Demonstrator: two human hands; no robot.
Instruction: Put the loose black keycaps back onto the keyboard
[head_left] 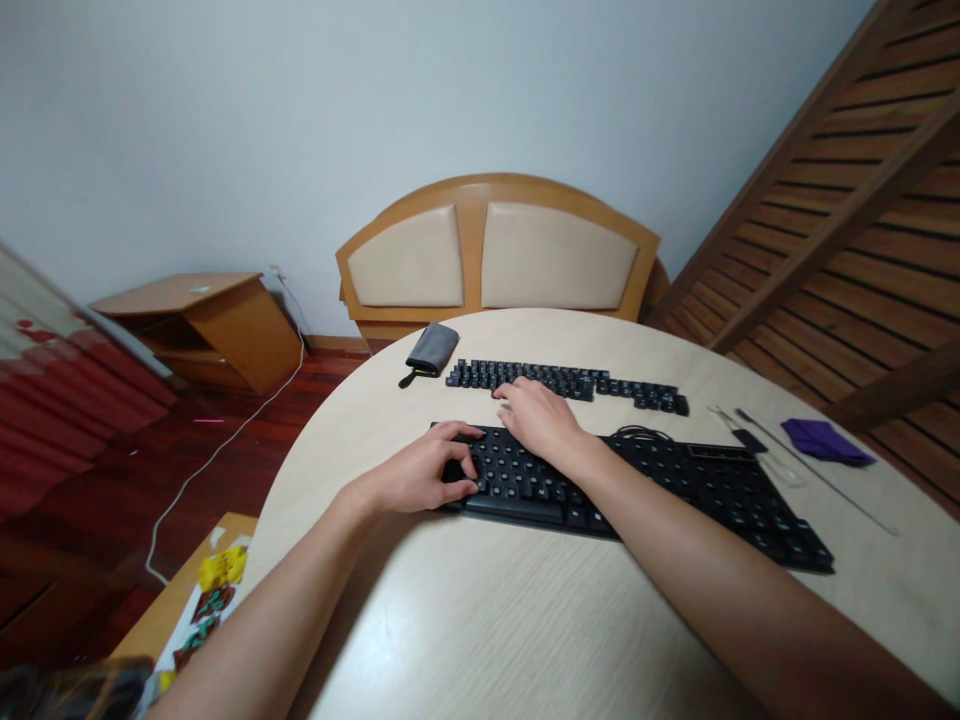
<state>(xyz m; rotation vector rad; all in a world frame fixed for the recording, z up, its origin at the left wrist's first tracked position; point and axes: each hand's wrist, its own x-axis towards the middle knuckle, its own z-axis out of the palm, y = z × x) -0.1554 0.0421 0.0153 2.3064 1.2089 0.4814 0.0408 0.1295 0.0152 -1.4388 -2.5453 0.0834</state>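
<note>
A black keyboard [675, 490] lies across the round pale table [480, 620]. My left hand [424, 470] rests on its left end, fingers curled over the edge and the keys, holding that end. My right hand [536, 415] reaches past the keyboard to a row of loose black keycaps [600, 385] laid out behind it. Its fingers are bent down onto the keycaps; whether they pinch one is hidden.
A grey pouch [431, 350] lies at the far left of the table. A purple cloth [825, 440], thin rods [810, 465] and a small dark tool [748, 440] lie at the right. A headboard [495, 255] and slatted wooden frame [847, 170] lean on the wall.
</note>
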